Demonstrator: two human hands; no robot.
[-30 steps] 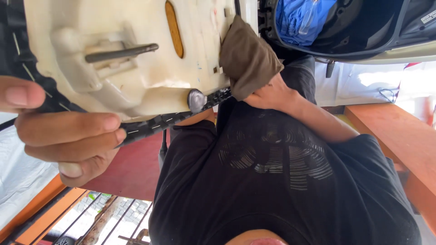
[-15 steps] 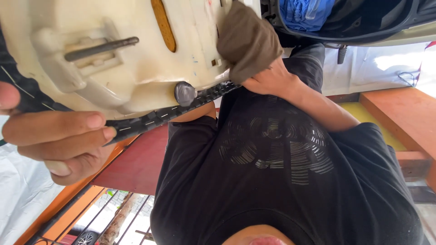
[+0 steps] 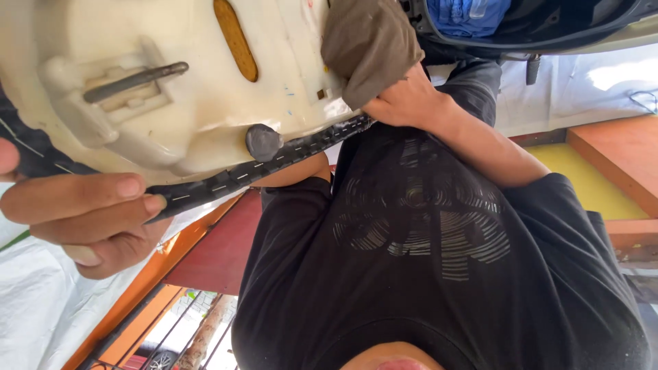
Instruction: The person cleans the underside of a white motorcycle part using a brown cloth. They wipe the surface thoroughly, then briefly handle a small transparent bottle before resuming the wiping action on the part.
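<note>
A cream plastic scooter body panel (image 3: 171, 89) with an orange reflector (image 3: 235, 38) fills the upper left. A black ribbed trim strip (image 3: 274, 159) runs along its lower edge, beside a grey round cap (image 3: 262, 142). My left hand (image 3: 82, 219) grips the panel's lower left edge, fingertips at the end of the strip. My right hand (image 3: 408, 103) presses a folded brown cloth (image 3: 370, 48) against the panel's right edge. My black printed t-shirt (image 3: 425, 240) lies below.
A dark metal rod (image 3: 133, 81) sits in a recess of the panel. A dark scooter compartment with a blue cloth (image 3: 473, 15) is at the top right. Orange and yellow ledges (image 3: 603, 164) stand at the right, white sheeting (image 3: 41, 308) at the left.
My right hand has slid the brown cloth a little upward along the panel's edge. My left hand keeps its grip in about the same place.
</note>
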